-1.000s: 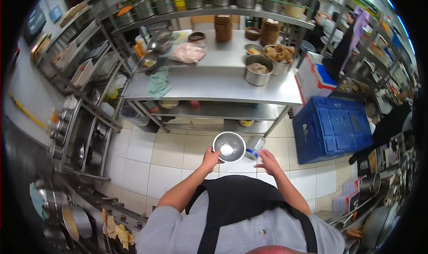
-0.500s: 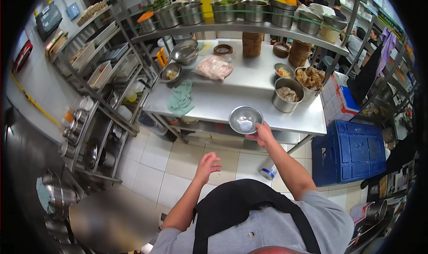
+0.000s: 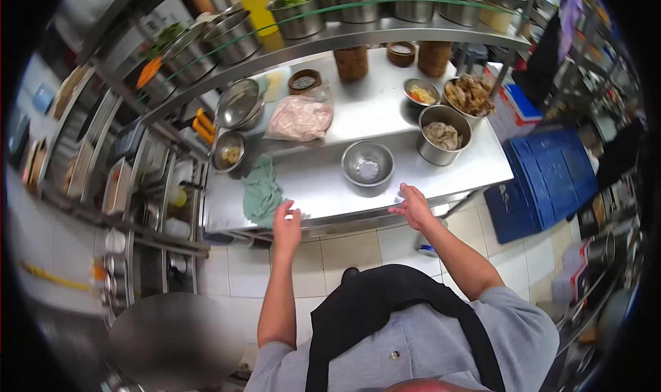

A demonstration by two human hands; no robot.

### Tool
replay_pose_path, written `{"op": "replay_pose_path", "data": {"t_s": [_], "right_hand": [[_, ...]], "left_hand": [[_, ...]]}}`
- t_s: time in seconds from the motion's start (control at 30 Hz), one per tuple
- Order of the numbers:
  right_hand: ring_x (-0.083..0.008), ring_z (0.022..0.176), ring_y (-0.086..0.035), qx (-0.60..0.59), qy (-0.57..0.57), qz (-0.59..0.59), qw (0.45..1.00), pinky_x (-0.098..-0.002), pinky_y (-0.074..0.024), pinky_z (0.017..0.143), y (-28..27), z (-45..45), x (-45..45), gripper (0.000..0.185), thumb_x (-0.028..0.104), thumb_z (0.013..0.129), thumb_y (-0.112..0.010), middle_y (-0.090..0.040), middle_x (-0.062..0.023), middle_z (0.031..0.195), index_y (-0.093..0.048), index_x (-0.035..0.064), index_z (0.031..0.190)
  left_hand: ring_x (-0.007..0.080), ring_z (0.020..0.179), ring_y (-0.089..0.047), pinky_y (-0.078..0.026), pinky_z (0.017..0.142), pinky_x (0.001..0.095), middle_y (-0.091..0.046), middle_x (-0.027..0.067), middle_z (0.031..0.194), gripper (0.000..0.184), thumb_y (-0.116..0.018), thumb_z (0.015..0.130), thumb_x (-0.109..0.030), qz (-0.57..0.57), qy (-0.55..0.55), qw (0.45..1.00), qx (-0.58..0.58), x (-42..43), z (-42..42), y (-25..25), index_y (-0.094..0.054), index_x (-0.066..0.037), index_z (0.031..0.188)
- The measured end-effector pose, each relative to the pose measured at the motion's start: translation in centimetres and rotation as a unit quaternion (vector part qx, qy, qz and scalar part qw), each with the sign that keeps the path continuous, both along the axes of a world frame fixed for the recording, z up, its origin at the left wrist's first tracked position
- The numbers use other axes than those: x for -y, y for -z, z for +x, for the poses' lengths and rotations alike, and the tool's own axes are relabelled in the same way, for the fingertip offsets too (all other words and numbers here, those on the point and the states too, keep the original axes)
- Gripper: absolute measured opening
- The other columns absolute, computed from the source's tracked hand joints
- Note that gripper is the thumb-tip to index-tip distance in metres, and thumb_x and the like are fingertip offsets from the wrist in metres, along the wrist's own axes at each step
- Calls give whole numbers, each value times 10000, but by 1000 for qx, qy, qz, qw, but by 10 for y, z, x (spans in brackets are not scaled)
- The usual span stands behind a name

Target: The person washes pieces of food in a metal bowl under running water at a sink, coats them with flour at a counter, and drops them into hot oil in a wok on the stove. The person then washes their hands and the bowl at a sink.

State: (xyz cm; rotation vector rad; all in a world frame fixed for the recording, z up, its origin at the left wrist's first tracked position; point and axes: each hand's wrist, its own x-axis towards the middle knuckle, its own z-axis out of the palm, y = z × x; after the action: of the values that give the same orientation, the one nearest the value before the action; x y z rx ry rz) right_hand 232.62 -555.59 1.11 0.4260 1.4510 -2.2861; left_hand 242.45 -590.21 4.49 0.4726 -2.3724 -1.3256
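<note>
A metal mixing bowl (image 3: 368, 163) with a little whitish stuff at its bottom rests near the front of the steel table (image 3: 313, 198). My right hand (image 3: 414, 209) is just right of and below it, apart from the bowl, fingers spread and holding nothing. At the table's front edge, my left hand (image 3: 287, 226) is nearest to the crumpled green cloth (image 3: 261, 191), its fingers apart and bare. Behind the bowl lies a clear plastic bag of pale pink meat (image 3: 300, 119). To the right stands a steel pot (image 3: 445, 136) with greyish food inside.
Beyond the pot are a container of brown cooked pieces (image 3: 469, 97) and a small bowl of chopped food (image 3: 421, 93). A steel shelf (image 3: 385, 33) with several pots spans above the table. A blue lidded bin (image 3: 544, 182) stands at the right; a can (image 3: 427, 247) lies on the floor.
The mixing bowl, held in my right hand before, now sits on the table and that hand has let go. My left hand has moved forward to the table's edge. The view has moved closer.
</note>
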Motion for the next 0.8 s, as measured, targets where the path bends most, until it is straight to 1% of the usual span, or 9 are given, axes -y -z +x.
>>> {"op": "replay_pose_path", "data": {"t_s": [0.07, 0.23, 0.4, 0.43, 0.47, 0.5, 0.53, 0.6, 0.8], "right_hand": [[-260, 1010, -473, -3, 21, -27, 999, -447, -584, 779, 0, 11, -5, 492, 371, 963, -576, -412, -148, 1238, -453, -12, 1247], [-109, 685, -427, 0, 107, 21, 994, -375, -596, 661, -19, 21, -6, 328, 287, 969, -540, -420, -31, 854, -535, -2, 1125], [-126, 700, -483, 16, 138, 24, 990, -374, -598, 671, -13, 10, -12, 305, 272, 981, -530, -473, -29, 868, -547, -4, 1109], [-136, 725, -515, 14, 123, 31, 992, -378, -598, 675, -12, 6, -15, 312, 282, 985, -526, -494, -39, 899, -553, -4, 1106], [-145, 750, -547, 14, 109, 37, 993, -381, -599, 678, -9, 2, -19, 320, 292, 989, -521, -515, -49, 930, -559, -4, 1104], [-161, 810, -580, 3, 104, 18, 994, -378, -599, 681, -6, -4, -22, 321, 287, 995, -518, -535, -65, 980, -563, -9, 1109], [-161, 810, -580, 8, 118, 9, 993, -378, -599, 681, -3, -9, -28, 321, 287, 995, -518, -535, -65, 980, -563, -9, 1109], [-168, 824, -582, 1, 100, 15, 995, -363, -599, 660, -1, -22, -36, 319, 270, 995, -525, -550, -63, 990, -558, -18, 1125], [-141, 673, -588, 11, 109, -37, 993, -327, -587, 593, 14, -49, -41, 299, 179, 974, -564, -487, -26, 824, -522, -31, 1182]], "left_hand": [[184, 904, -607, -494, 806, 312, -640, 113, 1034, 305, -637, 896, -155, 18, 33, 999, 2, 26, -37, -9, -607, -6, 1160], [191, 919, -617, -504, 802, 319, -652, 111, 1039, 313, -623, 931, -224, 66, 142, 986, -51, 56, -178, -21, -604, -16, 1164], [207, 952, -627, -492, 855, 328, -656, 108, 1076, 327, -562, 983, -290, 87, 204, 971, -91, 13, -344, -68, -594, -16, 1158], [220, 982, -616, -484, 857, 340, -647, 109, 1098, 310, -548, 992, -277, 42, 220, 965, -135, 8, -385, -60, -595, -13, 1146], [148, 890, -606, -502, 709, 278, -630, 71, 1013, 326, -565, 975, -270, 1, 254, 948, -189, 15, -438, -41, -582, -11, 1174], [162, 895, -610, -503, 726, 294, -630, 79, 1006, 297, -568, 965, -238, -169, 254, 940, -150, 28, -479, -25, -587, -14, 1160], [176, 900, -613, -504, 742, 309, -629, 87, 1000, 269, -570, 954, -205, -336, 247, 902, -113, 38, -522, -19, -591, -17, 1145], [215, 925, -616, -503, 802, 369, -613, 100, 1024, 239, -559, 946, -154, -502, 222, 793, -265, 56, -591, -24, -580, -30, 1150], [221, 933, -615, -501, 813, 382, -609, 102, 1035, 251, -551, 951, -172, -330, 219, 911, -115, 29, -646, -35, -574, -35, 1160]]}}
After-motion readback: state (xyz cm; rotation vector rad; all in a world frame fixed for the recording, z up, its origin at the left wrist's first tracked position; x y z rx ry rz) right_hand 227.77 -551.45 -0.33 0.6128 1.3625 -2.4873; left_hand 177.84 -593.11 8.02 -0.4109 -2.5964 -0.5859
